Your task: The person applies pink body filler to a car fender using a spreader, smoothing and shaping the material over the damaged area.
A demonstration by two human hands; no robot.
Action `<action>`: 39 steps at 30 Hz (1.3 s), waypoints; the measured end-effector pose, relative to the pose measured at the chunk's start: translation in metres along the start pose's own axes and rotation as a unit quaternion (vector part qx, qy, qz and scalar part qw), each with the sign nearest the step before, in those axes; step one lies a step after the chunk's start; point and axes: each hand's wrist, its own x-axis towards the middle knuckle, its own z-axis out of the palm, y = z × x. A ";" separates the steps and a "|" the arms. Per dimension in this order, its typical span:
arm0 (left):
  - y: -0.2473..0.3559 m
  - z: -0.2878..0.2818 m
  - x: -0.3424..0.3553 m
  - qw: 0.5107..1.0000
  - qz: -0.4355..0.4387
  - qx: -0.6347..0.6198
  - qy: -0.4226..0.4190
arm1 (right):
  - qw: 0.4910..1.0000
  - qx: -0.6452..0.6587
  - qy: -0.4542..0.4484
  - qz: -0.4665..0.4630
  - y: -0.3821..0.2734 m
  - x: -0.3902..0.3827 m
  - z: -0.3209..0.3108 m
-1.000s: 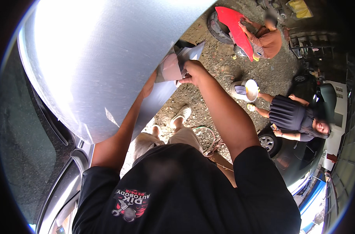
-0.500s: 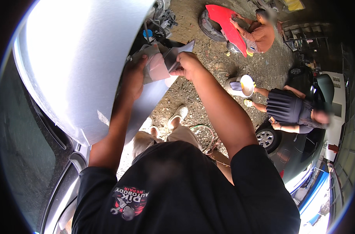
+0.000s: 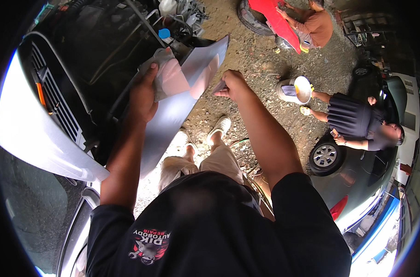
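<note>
My left hand grips a thin grey sheet by its edge, thumb on top. A broad pink patch, like body filler, covers part of the sheet. Under and beyond it stretches the silver fender of a car, with another smooth pink patch near its outer edge. Just off that edge, my right hand pinches a small dark flat piece between thumb and fingers. That piece is apart from the fender, and its exact kind is too small to make out.
The engine bay lies at the upper left, with a blue cap. On the gravel to the right stands a white bucket. One person crouches at a red panel; another stands beside a dark car.
My right hand has drawn back from the sheet with the dark piece, baring the fender's pink patch. The view has shifted, showing the engine bay where a silver panel filled the upper left.
</note>
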 end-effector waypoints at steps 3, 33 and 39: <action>0.000 -0.010 0.002 1.000 -0.003 0.008 0.005 | 0.999 -0.024 -0.031 -0.011 -0.003 -0.001 0.018; -0.002 -0.008 0.003 1.000 0.015 0.016 -0.013 | 0.987 -0.150 -0.049 -0.043 -0.091 -0.029 0.074; -0.001 -0.004 0.002 1.000 0.008 0.012 0.006 | 0.989 -0.017 -0.097 -0.107 -0.087 -0.052 -0.002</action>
